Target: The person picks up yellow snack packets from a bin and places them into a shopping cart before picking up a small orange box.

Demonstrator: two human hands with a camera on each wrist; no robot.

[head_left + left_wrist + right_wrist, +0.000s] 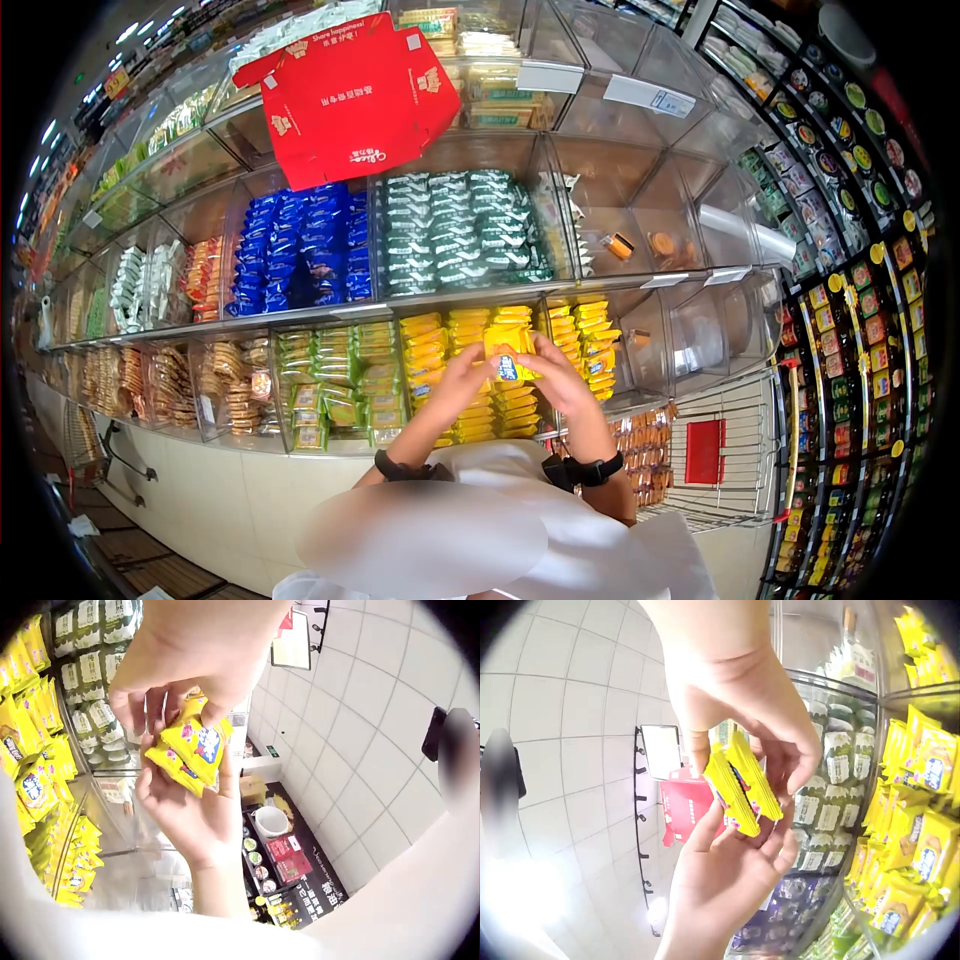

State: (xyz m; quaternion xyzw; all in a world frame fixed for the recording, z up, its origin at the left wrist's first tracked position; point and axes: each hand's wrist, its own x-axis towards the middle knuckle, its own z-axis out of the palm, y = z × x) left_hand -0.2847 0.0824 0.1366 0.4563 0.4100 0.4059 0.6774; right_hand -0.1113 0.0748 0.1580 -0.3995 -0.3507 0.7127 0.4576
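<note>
Two small yellow snack packets lie face to face between both hands, above the bin of yellow packets in the lower shelf row. My left hand grips them from the left, with thumb and fingers on their edges. From the other side my right hand holds the same packets, its fingers bent around their ends. In the left wrist view, the front packet shows a blue and white printed label. Part of each packet is hidden behind the fingers.
A red cardboard sheet stands over the upper bins. Behind the hands are bins of green-and-white packets and blue packets. Green packets fill the bin at left. A wire shopping cart stands at right, beside a tall goods rack.
</note>
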